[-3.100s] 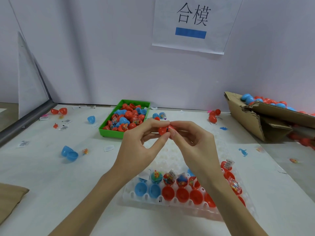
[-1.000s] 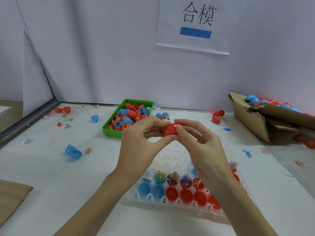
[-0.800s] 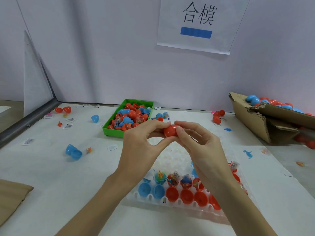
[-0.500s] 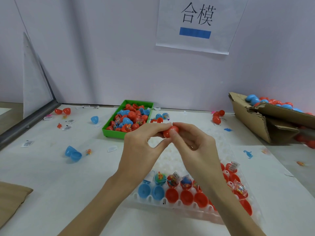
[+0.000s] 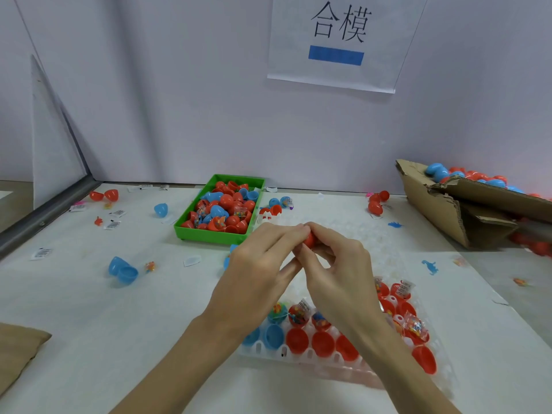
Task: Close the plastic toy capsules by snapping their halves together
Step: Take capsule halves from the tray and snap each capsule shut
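Two hands, left hand (image 5: pixel 257 273) and right hand (image 5: pixel 340 276), pinch one red capsule (image 5: pixel 310 239).

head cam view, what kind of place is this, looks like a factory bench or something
Probably a hand-assembly station in a small toy packing workshop. Both hands press a red capsule over a white holder tray of open halves, with a green bin and cardboard box holding many more.

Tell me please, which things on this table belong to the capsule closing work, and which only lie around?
Belong to the job:
- red capsule, held by left hand and right hand
- white tray of open halves
- green bin of capsules

Lying about:
- wall sign
- blue dinosaur
- barcode labels
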### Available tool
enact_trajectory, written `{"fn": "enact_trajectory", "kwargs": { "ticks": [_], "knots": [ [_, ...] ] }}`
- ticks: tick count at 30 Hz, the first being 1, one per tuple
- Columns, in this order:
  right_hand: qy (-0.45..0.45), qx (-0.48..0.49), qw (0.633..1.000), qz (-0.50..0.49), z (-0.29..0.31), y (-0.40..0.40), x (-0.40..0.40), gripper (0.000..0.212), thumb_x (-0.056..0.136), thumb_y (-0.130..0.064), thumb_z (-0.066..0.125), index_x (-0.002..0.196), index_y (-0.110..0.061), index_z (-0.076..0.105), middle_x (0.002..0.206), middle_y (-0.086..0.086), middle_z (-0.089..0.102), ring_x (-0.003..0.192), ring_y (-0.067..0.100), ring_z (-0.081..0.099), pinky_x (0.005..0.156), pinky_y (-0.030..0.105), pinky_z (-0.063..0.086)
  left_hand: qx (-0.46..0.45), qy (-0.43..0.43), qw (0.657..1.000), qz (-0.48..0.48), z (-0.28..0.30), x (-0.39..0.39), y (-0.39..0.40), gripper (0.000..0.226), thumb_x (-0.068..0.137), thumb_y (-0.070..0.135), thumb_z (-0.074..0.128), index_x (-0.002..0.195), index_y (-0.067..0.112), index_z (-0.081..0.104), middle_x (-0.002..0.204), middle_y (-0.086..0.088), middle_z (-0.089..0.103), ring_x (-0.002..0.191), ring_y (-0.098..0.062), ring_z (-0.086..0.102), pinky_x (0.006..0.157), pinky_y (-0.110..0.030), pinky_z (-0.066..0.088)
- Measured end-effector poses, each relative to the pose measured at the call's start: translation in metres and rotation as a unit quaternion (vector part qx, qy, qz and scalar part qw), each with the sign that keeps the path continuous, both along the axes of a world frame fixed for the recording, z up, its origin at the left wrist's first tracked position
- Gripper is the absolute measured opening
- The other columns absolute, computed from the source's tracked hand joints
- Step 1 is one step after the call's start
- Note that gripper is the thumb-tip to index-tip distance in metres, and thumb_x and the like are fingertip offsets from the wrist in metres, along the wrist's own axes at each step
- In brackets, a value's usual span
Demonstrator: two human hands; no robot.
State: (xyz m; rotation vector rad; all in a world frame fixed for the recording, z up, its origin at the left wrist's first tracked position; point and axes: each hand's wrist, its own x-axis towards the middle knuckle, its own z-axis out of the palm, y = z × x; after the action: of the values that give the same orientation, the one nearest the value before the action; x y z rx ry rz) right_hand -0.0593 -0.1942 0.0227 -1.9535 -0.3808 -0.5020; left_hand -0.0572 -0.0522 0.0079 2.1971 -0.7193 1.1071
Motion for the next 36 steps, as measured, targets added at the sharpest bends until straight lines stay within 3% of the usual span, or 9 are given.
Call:
{"fn": "enact_trajectory", "kwargs": {
  "ticks": [7,14,17,24,29,31,33,36],
  "knots": [
    [-0.010,0.021,0.999,0.043,0.003,0.001,0.001,0.023,0.099,-0.008,0.063,0.119,-0.020,0.068,0.111,-0.010,0.072,0.108,0.008,0.068,0.095,0.025,0.056,-0.009,-0.005,1.000,0.016,0.002,-0.002,0.001,0.042,0.085,0.005,0.084,0.125,0.000,0.071,0.118,-0.010,0.070,0.112,-0.021,0.066,0.103,-0.028,0.053],
    [0.060,0.073,0.993,0.069,0.005,0.001,0.005,0.022,0.096,-0.014,0.066,0.108,-0.033,0.069,0.098,-0.022,0.073,0.098,0.001,0.070,0.079,0.012,0.054,0.068,-0.045,0.996,0.046,0.002,-0.002,0.003,0.043,0.085,0.008,0.085,0.124,-0.003,0.071,0.113,-0.014,0.070,0.106,-0.024,0.066,0.099,-0.033,0.054],
    [0.090,0.062,0.992,0.064,0.002,0.000,0.005,0.025,0.099,-0.014,0.063,0.119,-0.028,0.066,0.103,-0.018,0.072,0.099,-0.002,0.069,0.084,0.014,0.056,0.082,-0.039,0.995,0.037,-0.001,-0.002,0.003,0.044,0.085,0.007,0.085,0.125,-0.003,0.070,0.114,-0.014,0.070,0.107,-0.023,0.065,0.099,-0.032,0.054],
    [0.028,-0.017,0.999,0.011,0.002,0.002,-0.002,0.024,0.099,-0.007,0.057,0.108,-0.029,0.061,0.096,-0.015,0.068,0.092,0.001,0.065,0.077,0.010,0.050,0.062,-0.037,0.997,0.004,-0.005,0.000,-0.001,0.042,0.090,0.004,0.080,0.129,-0.002,0.068,0.120,-0.012,0.068,0.112,-0.021,0.062,0.106,-0.026,0.049],
    [-0.002,-0.026,1.000,0.006,0.001,0.001,-0.001,0.017,0.100,-0.006,0.057,0.103,-0.021,0.065,0.087,-0.015,0.067,0.083,0.001,0.065,0.070,0.009,0.047,0.014,-0.026,1.000,-0.010,-0.004,-0.001,-0.004,0.041,0.089,0.005,0.082,0.128,0.000,0.069,0.118,-0.008,0.070,0.109,-0.020,0.065,0.100,-0.031,0.054],
    [-0.005,0.008,1.000,0.020,0.001,0.001,-0.001,0.014,0.103,-0.014,0.056,0.107,-0.021,0.068,0.089,-0.015,0.070,0.088,0.003,0.068,0.074,0.013,0.051,-0.054,0.014,0.998,-0.024,-0.001,-0.003,-0.007,0.040,0.088,0.009,0.082,0.126,0.007,0.068,0.117,-0.001,0.068,0.107,-0.016,0.065,0.097,-0.028,0.054],
    [0.033,0.073,0.994,0.069,0.002,0.003,-0.001,0.021,0.108,-0.020,0.050,0.113,-0.018,0.070,0.092,-0.005,0.074,0.092,0.014,0.071,0.082,0.025,0.056,-0.112,0.043,0.993,-0.020,0.004,-0.003,-0.006,0.037,0.087,0.011,0.083,0.121,0.012,0.069,0.112,0.005,0.066,0.103,-0.014,0.064,0.093,-0.026,0.053],
    [0.138,0.229,0.942,0.202,0.007,0.001,0.002,0.030,0.110,-0.017,0.043,0.122,-0.005,0.067,0.107,0.014,0.074,0.104,0.031,0.072,0.095,0.043,0.057,-0.118,0.059,0.991,-0.008,0.008,-0.001,-0.001,0.036,0.085,0.009,0.085,0.117,0.017,0.073,0.111,0.009,0.068,0.107,-0.014,0.061,0.095,-0.024,0.050]
  ]
}}
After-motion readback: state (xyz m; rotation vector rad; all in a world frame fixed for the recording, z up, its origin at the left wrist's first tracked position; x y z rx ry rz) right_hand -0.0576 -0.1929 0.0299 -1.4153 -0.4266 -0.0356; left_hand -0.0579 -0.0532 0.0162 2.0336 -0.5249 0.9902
